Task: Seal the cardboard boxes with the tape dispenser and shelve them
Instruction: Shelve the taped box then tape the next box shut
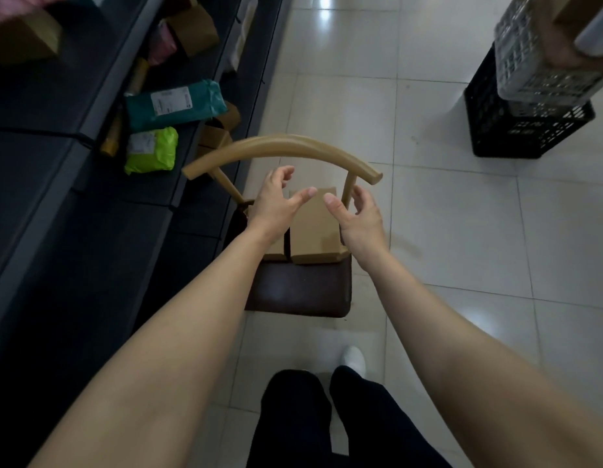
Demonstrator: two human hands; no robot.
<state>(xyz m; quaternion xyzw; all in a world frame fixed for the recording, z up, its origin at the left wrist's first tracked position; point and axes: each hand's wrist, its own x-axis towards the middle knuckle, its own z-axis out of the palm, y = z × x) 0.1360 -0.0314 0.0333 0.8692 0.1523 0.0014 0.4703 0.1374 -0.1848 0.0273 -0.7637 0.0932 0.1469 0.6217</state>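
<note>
Two cardboard boxes (313,231) lie side by side at the back edge of the chair seat (300,292), under the curved backrest (283,146). The left hand (273,201) and the right hand (359,217) hang over them, fingers loose and half spread, grasping nothing. The left hand perhaps touches a box; the view is not clear. Parcels (175,104) lie on the dark shelf (100,79) at the left.

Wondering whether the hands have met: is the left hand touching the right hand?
Apart. The head view shows a strip of the cardboard box between the thumb tips of the left hand and right hand.
</note>
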